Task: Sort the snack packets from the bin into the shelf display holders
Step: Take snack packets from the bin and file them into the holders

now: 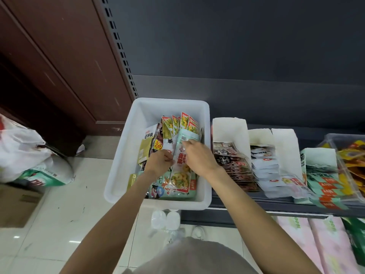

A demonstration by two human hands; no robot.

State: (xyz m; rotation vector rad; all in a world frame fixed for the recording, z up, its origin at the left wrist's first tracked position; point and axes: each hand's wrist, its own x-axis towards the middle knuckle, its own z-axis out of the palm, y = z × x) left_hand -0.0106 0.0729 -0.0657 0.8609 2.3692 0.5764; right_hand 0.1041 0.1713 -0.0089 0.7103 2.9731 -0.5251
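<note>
hands met in the white bin (126,139): left hand (158,165) and right hand (199,157) both pinched a pale green packet (182,155), lifting it clear of the pile, likely to sort it into the shelf holders (230,129).

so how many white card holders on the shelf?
3 clearly: one beside the bin, one right of it, one further right. A fourth may sit behind the green packets.
</note>
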